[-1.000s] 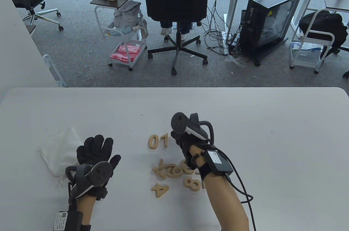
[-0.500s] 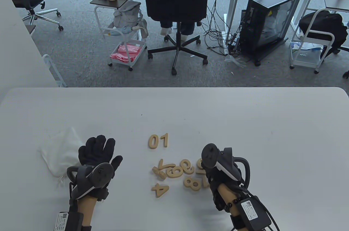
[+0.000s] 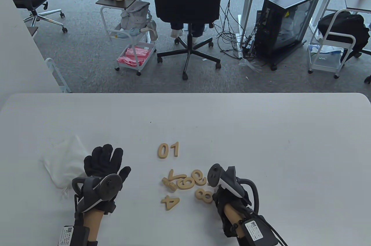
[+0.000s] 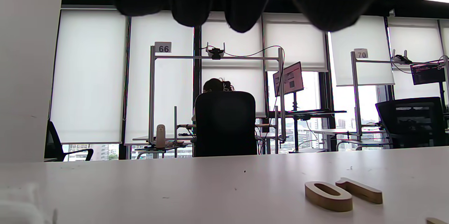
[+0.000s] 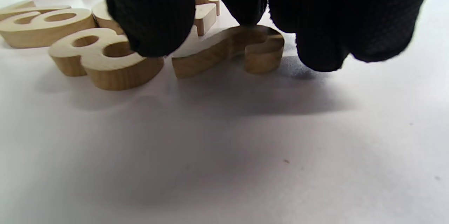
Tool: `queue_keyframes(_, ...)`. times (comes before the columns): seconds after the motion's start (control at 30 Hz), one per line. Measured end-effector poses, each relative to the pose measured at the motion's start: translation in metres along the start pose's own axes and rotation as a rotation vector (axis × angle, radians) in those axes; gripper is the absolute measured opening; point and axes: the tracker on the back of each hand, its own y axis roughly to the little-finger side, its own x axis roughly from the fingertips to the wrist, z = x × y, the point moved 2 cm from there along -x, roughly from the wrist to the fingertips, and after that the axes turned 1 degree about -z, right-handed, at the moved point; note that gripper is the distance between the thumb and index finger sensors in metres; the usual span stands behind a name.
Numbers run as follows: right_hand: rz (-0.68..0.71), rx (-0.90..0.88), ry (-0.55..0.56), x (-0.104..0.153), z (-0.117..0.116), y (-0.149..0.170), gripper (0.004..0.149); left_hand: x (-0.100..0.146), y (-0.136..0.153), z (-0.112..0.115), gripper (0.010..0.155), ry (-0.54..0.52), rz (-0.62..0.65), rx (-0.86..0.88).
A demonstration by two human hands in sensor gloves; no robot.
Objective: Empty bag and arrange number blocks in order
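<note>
Right hand [image 3: 224,196] back from the 0-1 row [image 3: 168,150] to the loose pile [image 3: 185,182], fingertips [image 5: 245,3] on the 2 block [image 5: 228,47], grasp unclear | left hand [image 3: 103,164] flat, released | bag [image 3: 65,160] emptied | next: place 2 beside 1.

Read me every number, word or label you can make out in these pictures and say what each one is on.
"66": sign on a desk frame, left wrist view.
"70": sign on another frame.
"0" and "1": wooden blocks placed side by side on the table.
"4" and "8": loose wooden blocks.
Wrist unit label and monitor text: too small to read.
</note>
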Motion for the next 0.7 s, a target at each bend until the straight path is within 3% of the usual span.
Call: queue_keyframes(0.7, 0.022, 0.175, 0.082, 0.001, -0.013, -0.017, 0.076, 0.000, -0.002, 0.001, 0.069, 0.011, 0.005, 0.000)
